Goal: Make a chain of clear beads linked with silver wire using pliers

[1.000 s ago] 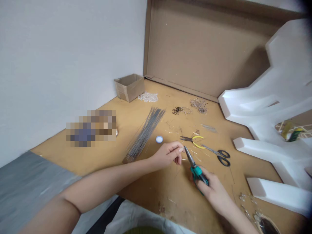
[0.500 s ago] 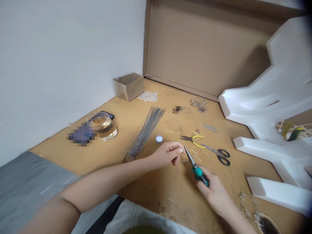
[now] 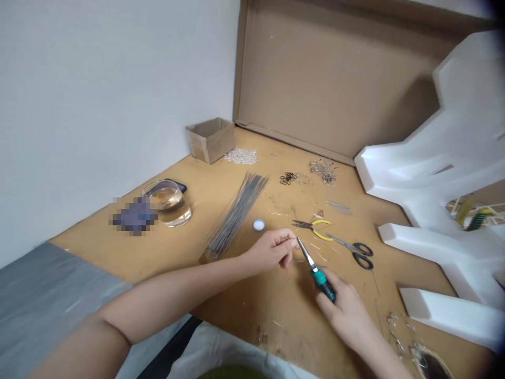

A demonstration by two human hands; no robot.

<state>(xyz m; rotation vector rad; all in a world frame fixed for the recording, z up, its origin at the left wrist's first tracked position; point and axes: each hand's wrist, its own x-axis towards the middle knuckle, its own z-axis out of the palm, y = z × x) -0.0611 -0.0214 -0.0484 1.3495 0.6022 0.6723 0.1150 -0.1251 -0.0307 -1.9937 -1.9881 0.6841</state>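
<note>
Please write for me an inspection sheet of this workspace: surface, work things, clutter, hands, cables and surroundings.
Surface: brown tabletop, dark marks near the front edge.
Work things: green-handled pliers, tips close to the left fingertips; bundle of grey wires lying flat.
Clutter: yellow-handled pliers, black-handled scissors, scattered wire pieces, glass of liquid.
Left hand: thumb and forefinger pinched; anything between them is too small to tell.
Right hand: grips the green-handled pliers.
Cables: nothing seen.
Surroundings: pale wall at left, large cardboard panel behind, white foam piece at right.
</note>
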